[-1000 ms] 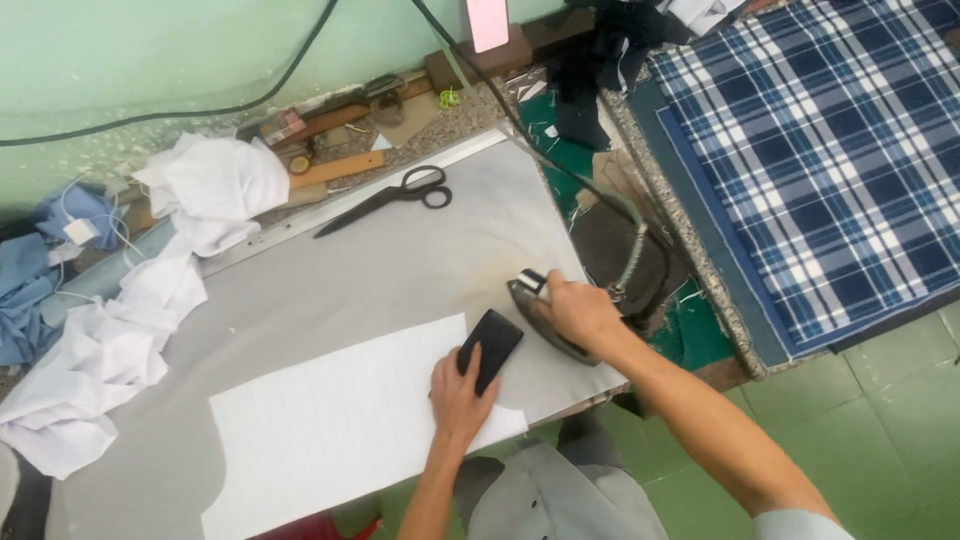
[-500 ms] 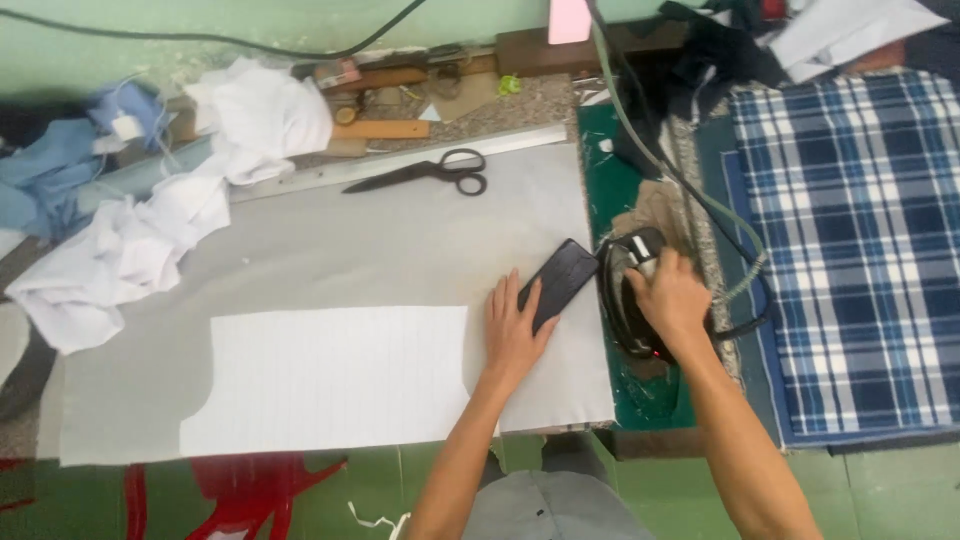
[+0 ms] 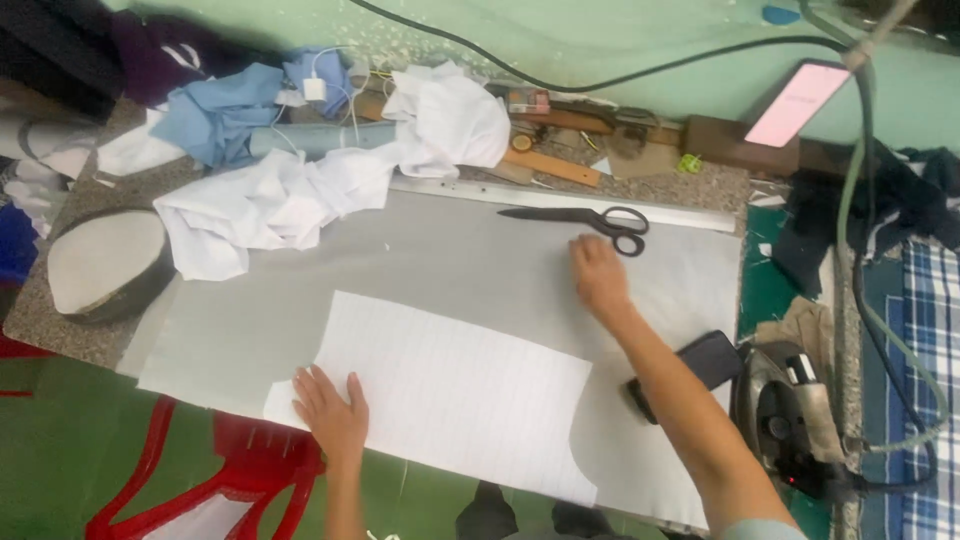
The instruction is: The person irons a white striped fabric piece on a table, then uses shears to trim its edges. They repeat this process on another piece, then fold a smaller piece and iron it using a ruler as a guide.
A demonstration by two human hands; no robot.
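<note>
The left hand (image 3: 332,412) lay spread flat on the white fabric piece (image 3: 450,390); the right hand (image 3: 598,275) rested loosely open near the black scissors (image 3: 590,218).

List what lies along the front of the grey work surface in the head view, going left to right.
Left hand flat on the white lined fabric piece → black phone, partly under the right forearm → iron on the green mat at the right end.
</note>
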